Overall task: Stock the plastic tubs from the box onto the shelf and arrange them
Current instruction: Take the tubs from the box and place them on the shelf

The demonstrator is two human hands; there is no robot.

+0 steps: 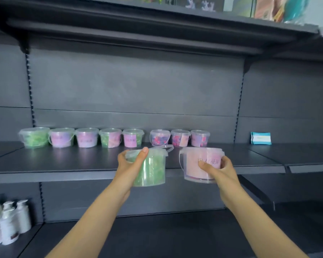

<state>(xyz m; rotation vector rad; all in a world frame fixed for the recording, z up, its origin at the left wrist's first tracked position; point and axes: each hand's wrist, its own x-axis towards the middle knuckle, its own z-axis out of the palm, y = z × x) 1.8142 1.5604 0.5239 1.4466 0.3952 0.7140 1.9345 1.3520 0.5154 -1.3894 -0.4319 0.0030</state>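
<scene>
Dark shelf (63,164), two tubs held just before its front edge.
Beyond both hands, at the shelf's back, a row of eight tubs (110,137); low, left of the left hand (129,164), white bottles (7,220); green tub (153,172) gripped in that hand, thumb at the lid; pink tub (196,170) clasped by the right hand (220,170); farther right, blue packet (260,138).

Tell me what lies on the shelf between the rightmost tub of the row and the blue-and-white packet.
Nothing: in the head view, the shelf is bare between the rightmost tub and the blue-and-white packet.
</scene>
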